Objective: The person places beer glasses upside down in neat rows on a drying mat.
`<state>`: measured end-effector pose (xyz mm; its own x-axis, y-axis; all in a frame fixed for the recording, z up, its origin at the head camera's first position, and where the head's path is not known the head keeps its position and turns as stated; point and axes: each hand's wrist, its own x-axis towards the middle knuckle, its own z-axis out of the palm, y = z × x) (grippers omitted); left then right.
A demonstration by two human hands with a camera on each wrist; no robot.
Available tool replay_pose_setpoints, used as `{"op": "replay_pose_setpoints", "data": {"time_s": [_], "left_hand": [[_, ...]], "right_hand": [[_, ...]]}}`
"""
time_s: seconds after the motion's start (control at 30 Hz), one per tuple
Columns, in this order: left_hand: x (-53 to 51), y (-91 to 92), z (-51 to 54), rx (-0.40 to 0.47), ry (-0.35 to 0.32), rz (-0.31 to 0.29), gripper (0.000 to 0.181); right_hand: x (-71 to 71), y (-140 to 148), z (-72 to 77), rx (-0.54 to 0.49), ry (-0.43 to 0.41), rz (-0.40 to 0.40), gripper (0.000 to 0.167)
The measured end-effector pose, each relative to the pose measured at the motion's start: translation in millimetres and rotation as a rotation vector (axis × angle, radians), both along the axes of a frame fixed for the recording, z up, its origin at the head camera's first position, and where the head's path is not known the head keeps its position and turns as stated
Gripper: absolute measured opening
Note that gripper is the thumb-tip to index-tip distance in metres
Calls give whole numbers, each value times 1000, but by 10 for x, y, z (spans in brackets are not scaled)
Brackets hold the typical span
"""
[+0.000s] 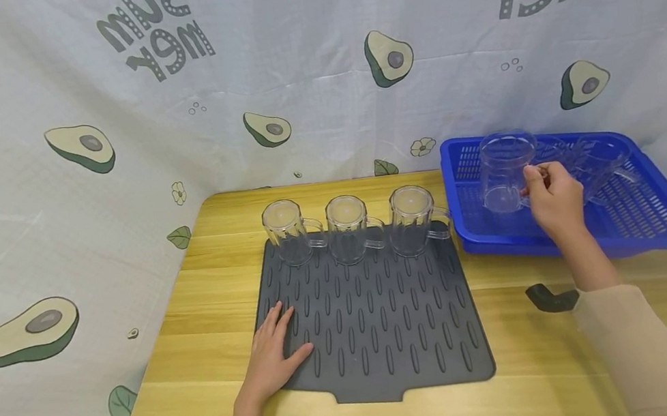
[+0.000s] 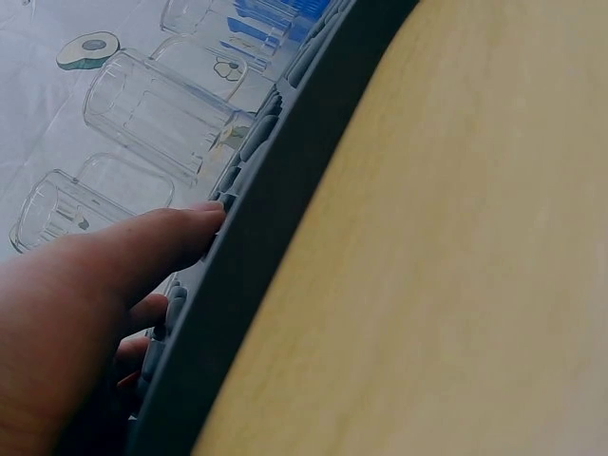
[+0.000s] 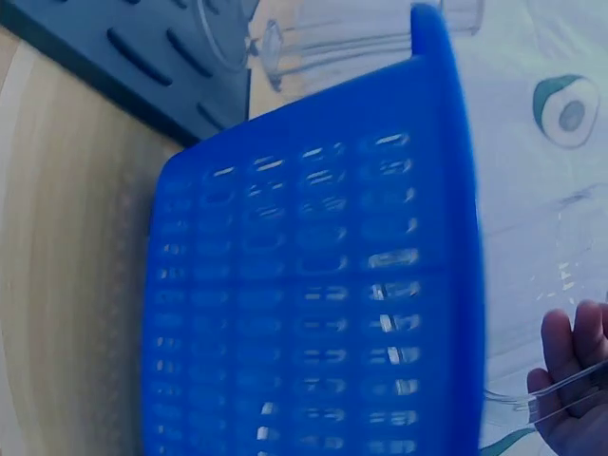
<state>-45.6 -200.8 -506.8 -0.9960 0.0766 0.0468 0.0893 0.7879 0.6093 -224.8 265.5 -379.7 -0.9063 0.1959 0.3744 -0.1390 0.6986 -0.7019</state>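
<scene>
My right hand (image 1: 558, 201) pinches the handle of a clear mug (image 1: 504, 164) at the left end of the blue basket (image 1: 510, 244). In the right wrist view, curled fingers (image 3: 575, 375) show round the clear handle at the lower right. Across the left edge of a dark grey ribbed mat (image 1: 379, 340) rests my left hand (image 1: 272, 358), fingers spread and nearly straight. Along the mat's back edge stand three clear mugs: a left mug (image 1: 288, 234), a middle mug (image 1: 348, 230) and a right mug (image 1: 412, 221). They look bottom up, handles to the right.
More clear mugs (image 1: 602, 160) lie in the basket's right half, overlapping so their number is unclear. A white curtain (image 1: 321, 99) with avocado prints hangs behind the wooden table (image 1: 199, 333). Black wrist devices (image 1: 550, 298) sit near both wrists.
</scene>
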Motion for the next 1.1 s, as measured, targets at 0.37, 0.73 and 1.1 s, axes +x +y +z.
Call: {"op": "replay_pose_setpoints", "data": {"time_s": [0.37, 0.73, 1.1], "left_hand": [[4, 4, -5, -6, -5, 3, 76], [11, -4, 16, 2, 6, 1, 77], [13, -3, 8, 3, 5, -1, 77]], "right_hand": [[150, -149, 153, -45, 109, -12, 42], [288, -271, 295, -92, 297, 39, 32], [501, -362, 396, -177, 383, 99, 14]]}}
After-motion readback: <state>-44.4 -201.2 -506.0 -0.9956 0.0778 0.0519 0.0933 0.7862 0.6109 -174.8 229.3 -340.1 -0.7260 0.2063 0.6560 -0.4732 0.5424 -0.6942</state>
